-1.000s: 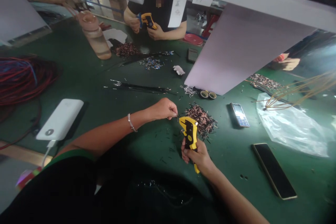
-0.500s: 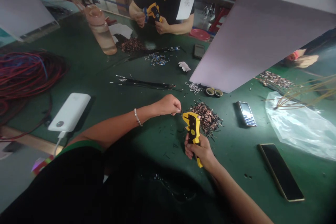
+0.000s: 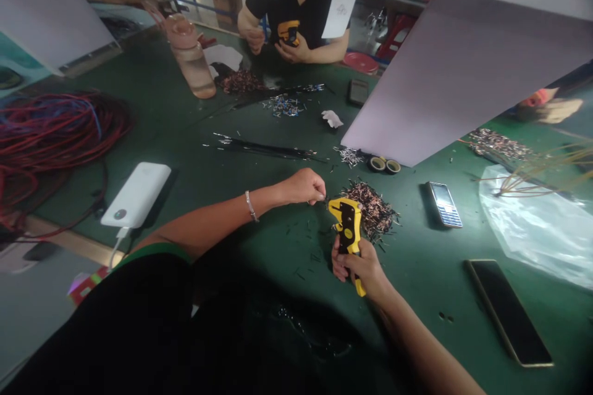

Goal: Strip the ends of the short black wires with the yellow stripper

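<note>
My right hand is wrapped round the handles of a yellow and black wire stripper, its jaws pointing up and left. The fingers of my left hand are pinched together just left of the jaws, on something small and dark that I cannot make out. A heap of short copper-coloured and black wire pieces lies right behind the tool. Farther back, a bundle of black wires rests on the green table. Small silvery pieces lie near its right end.
Two tape rolls sit below a slanted pale panel. A keypad phone, a dark smartphone and a plastic bag lie right. Left are a white power bank, red cables and a bottle. A person works opposite.
The whole view has shifted, so most things appear slightly farther right. Both my hands keep nearly the same pose beside the tool. The person opposite has moved their hands and yellow tool slightly.
</note>
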### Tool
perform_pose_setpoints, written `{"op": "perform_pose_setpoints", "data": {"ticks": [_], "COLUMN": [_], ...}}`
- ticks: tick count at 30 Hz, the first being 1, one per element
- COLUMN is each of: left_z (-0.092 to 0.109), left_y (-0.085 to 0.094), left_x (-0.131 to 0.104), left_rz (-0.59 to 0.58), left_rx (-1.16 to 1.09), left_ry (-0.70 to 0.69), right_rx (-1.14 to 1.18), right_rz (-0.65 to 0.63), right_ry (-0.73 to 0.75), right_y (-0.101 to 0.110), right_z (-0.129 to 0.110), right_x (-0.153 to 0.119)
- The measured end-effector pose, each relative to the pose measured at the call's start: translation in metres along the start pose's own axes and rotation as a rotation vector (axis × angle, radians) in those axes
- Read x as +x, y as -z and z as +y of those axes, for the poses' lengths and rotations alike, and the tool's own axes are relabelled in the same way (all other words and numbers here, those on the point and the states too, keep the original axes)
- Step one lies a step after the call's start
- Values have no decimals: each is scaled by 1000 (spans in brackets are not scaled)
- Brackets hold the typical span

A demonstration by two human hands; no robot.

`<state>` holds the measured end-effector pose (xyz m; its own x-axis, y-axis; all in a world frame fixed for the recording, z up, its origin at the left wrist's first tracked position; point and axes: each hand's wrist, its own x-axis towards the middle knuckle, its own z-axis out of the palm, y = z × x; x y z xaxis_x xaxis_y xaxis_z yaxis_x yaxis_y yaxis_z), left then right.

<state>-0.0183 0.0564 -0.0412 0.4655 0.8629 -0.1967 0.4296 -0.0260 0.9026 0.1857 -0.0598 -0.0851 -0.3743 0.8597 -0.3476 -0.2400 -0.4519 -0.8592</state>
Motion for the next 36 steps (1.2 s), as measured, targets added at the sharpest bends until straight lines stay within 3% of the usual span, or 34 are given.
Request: {"op": "perform_pose_setpoints", "data": {"ticks": [13, 36], "left_z": [5, 5], "left_y": [0, -3], "left_x": [-6, -9], "left_rz": [-89, -33], "left_rx": [-35, -74], "left_ry": [-106, -101], "right_rx": [-184, -272], "right_rz": [60, 20], "right_ry": [82, 76], "right_y": [1, -2], "right_z": [2, -1], "right_x": [-9, -8]}}
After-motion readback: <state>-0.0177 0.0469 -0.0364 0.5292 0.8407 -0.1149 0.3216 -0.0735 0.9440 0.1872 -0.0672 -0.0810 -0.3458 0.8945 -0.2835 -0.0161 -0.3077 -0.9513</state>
